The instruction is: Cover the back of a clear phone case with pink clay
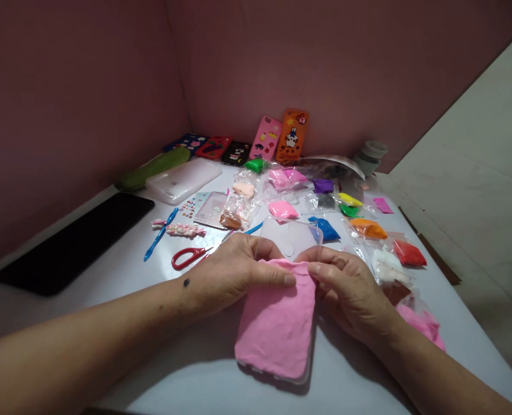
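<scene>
A clear phone case [288,236] is held upright-tilted between my two hands, its lower part covered by a sheet of pink clay [277,323]. My left hand [247,268] grips the left edge, with the thumb lying across the clay near its upper border. On the right edge, my right hand [342,282] pinches the clay's upper corner between thumb and fingers. The top of the case is bare and see-through. Fingers behind the case are partly hidden.
Red-handled scissors [188,258] and a blue tool [161,233] lie left. Bags of coloured clay, including orange [368,229] and red [410,253], spread behind and right. A black slab [78,242] lies far left. Decorated cases, one orange [293,135], stand at the wall.
</scene>
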The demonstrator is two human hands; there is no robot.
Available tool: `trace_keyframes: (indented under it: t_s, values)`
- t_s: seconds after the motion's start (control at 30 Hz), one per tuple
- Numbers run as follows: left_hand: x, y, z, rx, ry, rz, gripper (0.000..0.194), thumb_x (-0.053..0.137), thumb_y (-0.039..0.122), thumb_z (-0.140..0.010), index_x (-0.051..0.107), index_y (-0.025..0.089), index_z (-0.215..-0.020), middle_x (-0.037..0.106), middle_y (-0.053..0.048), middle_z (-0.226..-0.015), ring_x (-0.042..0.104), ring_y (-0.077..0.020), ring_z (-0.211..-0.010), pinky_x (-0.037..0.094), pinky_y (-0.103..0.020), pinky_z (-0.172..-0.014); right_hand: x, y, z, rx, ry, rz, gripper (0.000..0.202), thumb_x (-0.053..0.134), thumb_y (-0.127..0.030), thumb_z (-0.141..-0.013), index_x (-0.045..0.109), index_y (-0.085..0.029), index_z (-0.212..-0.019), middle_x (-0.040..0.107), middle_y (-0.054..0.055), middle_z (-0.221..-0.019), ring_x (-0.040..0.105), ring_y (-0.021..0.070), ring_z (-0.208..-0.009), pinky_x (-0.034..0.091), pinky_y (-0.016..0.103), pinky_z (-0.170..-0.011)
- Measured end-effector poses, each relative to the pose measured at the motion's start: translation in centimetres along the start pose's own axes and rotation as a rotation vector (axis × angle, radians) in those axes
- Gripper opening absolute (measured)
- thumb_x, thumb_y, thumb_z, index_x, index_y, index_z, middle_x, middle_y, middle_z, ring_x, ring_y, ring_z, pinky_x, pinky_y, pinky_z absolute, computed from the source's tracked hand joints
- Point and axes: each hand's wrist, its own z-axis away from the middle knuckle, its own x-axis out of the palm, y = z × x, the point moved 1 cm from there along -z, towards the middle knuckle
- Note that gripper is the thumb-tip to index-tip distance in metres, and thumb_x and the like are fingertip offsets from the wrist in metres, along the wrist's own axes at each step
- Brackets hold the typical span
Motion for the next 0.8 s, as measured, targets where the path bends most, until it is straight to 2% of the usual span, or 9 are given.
trace_keyframes:
  t_s: [0.2,0.43,0.6,0.8]
  values:
    - [0.0,0.2,0.1,-0.015,-0.003,-0.029,0.025,0.074,0.034,-0.066,0.057,0.016,-0.066,0.053,0.002,-0.059,0.048,-0.0108,-0.055,0.03,-0.023,-0.049,0.5,-0.6,0.0,-0.039,-0.092,-0.136,0.019,0.07,-0.03,-0.072,0.072,-0.012,-0.079,0.068,0.007,-0.071,0.06,0.0168,-0.065,0.046,0.028,-0.064]
    - [0.0,0.2,0.1,-0.005,0.012,-0.001,0.024,0.074,0.034,-0.064,0.058,0.016,-0.066,0.055,0.003,-0.059,0.048,-0.0108,-0.054,0.032,-0.023,-0.05,-0.3,0.5,-0.3,-0.001,0.007,0.032,0.018,0.076,-0.029,-0.074,0.063,-0.017,-0.071,0.057,-0.002,-0.06,0.048,0.0116,-0.057,0.036,0.025,-0.058]
    - [0.0,0.0,0.0,-0.005,0.021,0.021,0.027,0.076,0.037,-0.064,0.059,0.016,-0.066,0.053,0.003,-0.058,0.046,-0.0091,-0.053,0.027,-0.021,-0.047,-0.2,0.3,0.0,-0.018,-0.039,-0.03,0.012,0.07,-0.024,-0.079,0.064,-0.016,-0.073,0.054,-0.002,-0.061,0.045,0.0102,-0.057,0.033,0.024,-0.057]
    - [0.0,-0.2,-0.1,0.001,0.017,0.037,0.028,0.077,0.036,-0.065,0.058,0.015,-0.065,0.052,0.003,-0.057,0.045,-0.0078,-0.052,0.026,-0.021,-0.047,-0.1,0.0,0.0,-0.021,-0.057,-0.075,0.008,0.067,-0.021,-0.078,0.068,-0.015,-0.072,0.057,0.0,-0.061,0.048,0.0108,-0.058,0.034,0.023,-0.058]
